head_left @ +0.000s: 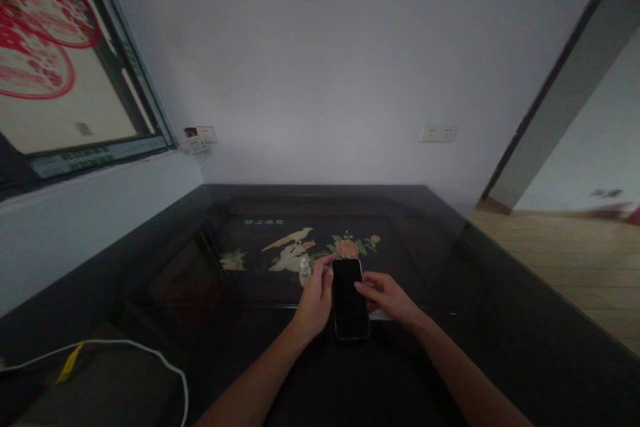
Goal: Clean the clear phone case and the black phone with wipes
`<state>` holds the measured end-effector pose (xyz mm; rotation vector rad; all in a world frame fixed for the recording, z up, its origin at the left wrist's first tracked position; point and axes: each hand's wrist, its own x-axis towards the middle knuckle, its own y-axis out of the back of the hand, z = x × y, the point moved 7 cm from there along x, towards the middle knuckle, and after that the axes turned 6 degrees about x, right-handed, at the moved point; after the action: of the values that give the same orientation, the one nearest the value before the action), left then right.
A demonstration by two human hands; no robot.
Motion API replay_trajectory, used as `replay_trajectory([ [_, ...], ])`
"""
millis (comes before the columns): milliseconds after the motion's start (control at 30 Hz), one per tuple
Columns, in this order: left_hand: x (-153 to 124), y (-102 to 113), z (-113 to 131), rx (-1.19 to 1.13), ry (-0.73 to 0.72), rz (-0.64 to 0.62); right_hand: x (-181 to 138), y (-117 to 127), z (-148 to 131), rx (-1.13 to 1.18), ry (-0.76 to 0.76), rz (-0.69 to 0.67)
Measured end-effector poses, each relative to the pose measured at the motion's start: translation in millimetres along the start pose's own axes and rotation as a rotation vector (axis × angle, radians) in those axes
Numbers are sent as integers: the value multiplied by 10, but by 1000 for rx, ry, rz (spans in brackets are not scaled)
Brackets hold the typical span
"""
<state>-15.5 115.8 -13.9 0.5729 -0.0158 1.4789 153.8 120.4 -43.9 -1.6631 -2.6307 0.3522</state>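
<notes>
Step, by judgement: handling phone (351, 310) | right hand (389, 295): pinching its edge, thumb uppermost | left hand (317, 297): fingers bent alongside, grip unclear, dim | next: calls for steadiness

Seems to be a home, judging by red window decorations (47, 3) at upper left and bird-and-flower table (450, 347) below centre.

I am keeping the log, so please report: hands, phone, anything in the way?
Left hand at left edge of phone. Right hand at right edge, thumb over front. Phone looks dark, unlit. Small bottle close beside left hand, possible obstacle.
</notes>
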Motion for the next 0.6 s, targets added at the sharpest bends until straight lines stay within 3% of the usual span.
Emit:
replay_trajectory([
  [267,-1,22,48,13,-11,45,-29,-95,-57,20,31,-52],
  [600,-14,62,76,53,14,105,-39,-135,-96,-113,41,-34],
])
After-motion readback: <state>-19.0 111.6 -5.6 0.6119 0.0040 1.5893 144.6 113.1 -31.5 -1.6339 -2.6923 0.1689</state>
